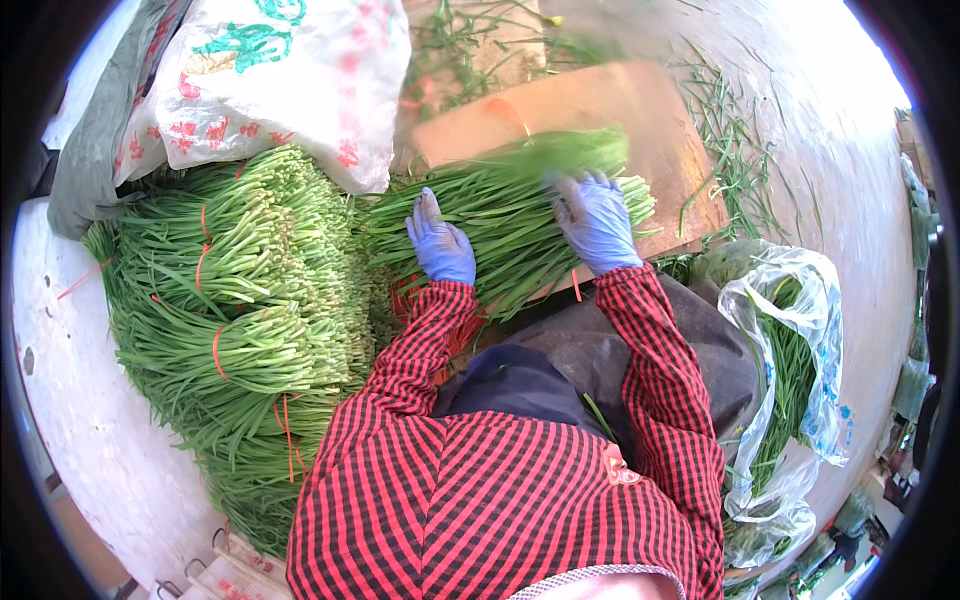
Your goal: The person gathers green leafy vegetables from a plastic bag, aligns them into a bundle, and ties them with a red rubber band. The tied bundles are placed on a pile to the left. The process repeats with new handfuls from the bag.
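A loose pile of green garlic chives [495,225] lies before me across a brown board [667,112], pale stem ends to the right. My left hand [444,244], in a blue-violet glove, rests at the leafy left part with its fingers extended. My right hand [596,221], gloved alike, lies over the chives near the stem ends; whether its fingers close around any is hidden. Just beyond it some chives [577,150] are blurred. An orange-red tie [510,114] lies on the board's far side.
At left, tied bundles of chives [262,345] are stacked under a white woven sack [285,90]. To the right stands a clear plastic bag [817,360] with chives inside. Loose trimmings [739,165] litter the floor. A pale crate [232,570] sits at lower left.
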{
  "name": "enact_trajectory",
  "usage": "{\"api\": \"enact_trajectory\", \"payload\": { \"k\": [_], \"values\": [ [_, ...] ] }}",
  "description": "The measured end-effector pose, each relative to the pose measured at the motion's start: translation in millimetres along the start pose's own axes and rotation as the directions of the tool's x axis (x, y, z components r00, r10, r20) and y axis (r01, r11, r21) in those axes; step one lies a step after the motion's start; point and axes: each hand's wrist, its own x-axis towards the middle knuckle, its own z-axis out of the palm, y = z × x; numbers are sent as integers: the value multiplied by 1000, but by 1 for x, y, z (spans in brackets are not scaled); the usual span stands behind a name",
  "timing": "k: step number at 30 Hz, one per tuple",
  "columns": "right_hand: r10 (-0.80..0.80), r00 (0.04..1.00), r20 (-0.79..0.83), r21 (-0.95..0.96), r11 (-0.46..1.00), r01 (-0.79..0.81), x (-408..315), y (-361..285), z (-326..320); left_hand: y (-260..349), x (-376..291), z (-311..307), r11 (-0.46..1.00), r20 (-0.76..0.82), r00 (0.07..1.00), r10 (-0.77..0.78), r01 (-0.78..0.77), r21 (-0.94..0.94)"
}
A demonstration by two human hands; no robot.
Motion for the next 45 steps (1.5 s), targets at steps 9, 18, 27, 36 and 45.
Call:
{"api": "enact_trajectory", "payload": {
  "k": [9, 18, 27, 36, 45],
  "values": [
    [-72, 988, 139, -77, 994, 83, 15, -19, 20, 0, -2, 8, 999, -3, 1000, 0, 0, 32],
    [76, 996, 45, 328, 941, -87, 8, -2, 22, 0, -4, 8, 999, 32, 999, -19, 18, 35],
    [711, 647, 275, 899, -429, 89, 11, 62, -5, 3, -2, 3, 1000, 2, 1000, 13, -13, -6],
    [669, 729, 146, 905, -388, 174, 2, 56, 4, 75, 43, -85, 961, -129, 963, 238, -252, -112],
    [744, 571, 348, 861, -495, 120, -3, 67, -9, 152, 14, 10, 848, 355, 776, 522, -518, -116]
  ]
}}
